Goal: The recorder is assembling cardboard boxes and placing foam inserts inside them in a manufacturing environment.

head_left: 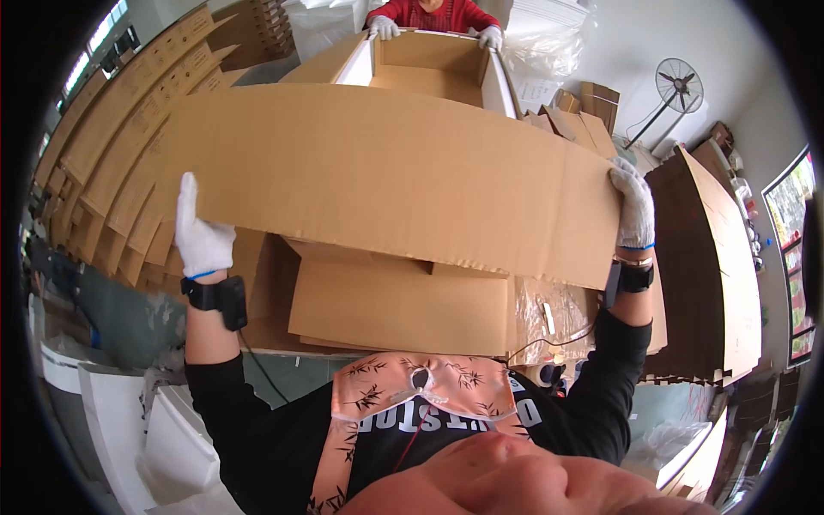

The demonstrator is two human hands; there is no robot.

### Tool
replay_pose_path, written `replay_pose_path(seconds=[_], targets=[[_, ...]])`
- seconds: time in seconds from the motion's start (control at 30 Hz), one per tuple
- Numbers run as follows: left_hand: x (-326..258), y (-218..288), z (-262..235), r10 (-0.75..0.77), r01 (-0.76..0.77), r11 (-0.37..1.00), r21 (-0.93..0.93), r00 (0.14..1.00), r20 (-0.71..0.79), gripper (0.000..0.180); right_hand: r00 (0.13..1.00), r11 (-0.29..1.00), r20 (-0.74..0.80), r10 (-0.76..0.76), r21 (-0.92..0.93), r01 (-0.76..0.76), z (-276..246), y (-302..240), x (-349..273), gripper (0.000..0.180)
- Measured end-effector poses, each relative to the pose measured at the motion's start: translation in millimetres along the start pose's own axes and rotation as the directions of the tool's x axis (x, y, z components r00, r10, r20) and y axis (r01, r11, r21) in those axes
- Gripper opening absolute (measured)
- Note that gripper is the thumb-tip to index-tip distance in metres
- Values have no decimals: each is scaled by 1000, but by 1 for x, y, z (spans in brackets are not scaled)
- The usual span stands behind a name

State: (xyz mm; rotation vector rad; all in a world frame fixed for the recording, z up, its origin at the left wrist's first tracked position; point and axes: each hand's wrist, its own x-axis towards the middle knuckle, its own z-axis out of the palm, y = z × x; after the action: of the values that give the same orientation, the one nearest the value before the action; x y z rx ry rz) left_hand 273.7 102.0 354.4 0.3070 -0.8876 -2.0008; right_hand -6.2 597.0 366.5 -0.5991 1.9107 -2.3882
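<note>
A long flat cardboard sheet (403, 172) spans the space in front of me, tilted a little down to the right. My left hand (204, 245), in a white glove, is at its left end; the thumb points up along the front and the other fingers are hidden behind the board. Gloved too, my right hand (635, 210) wraps its fingers round the right edge. Beneath the sheet lies a brown carton with its flap (399, 305) toward me. Beyond it stands an open box (429, 56) with white-lined sides, partly covered by the sheet.
A person in red sleeves rests two gloved hands (384, 27) on the far box's rim. Flattened cartons (129, 154) are stacked at left, and another cardboard stack (712, 266) stands at right. Clear plastic film (554, 322) lies near my right forearm. A fan (679, 86) stands far right.
</note>
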Motion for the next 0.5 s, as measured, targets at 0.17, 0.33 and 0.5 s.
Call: replay_pose_path(seconds=[0.17,0.33,0.5], targets=[[47,-5,-59,255,-211,941,264,956,-148,42,835,793,450,-316,608,-27,60,2,-53,86],[45,-13,-39,273,-261,943,208,961,-32,45,920,858,321,-224,512,30,90,14,-82,92],[34,-16,-37,288,-343,699,628,938,191,36,932,868,-70,-356,-395,301,114,14,-54,56]])
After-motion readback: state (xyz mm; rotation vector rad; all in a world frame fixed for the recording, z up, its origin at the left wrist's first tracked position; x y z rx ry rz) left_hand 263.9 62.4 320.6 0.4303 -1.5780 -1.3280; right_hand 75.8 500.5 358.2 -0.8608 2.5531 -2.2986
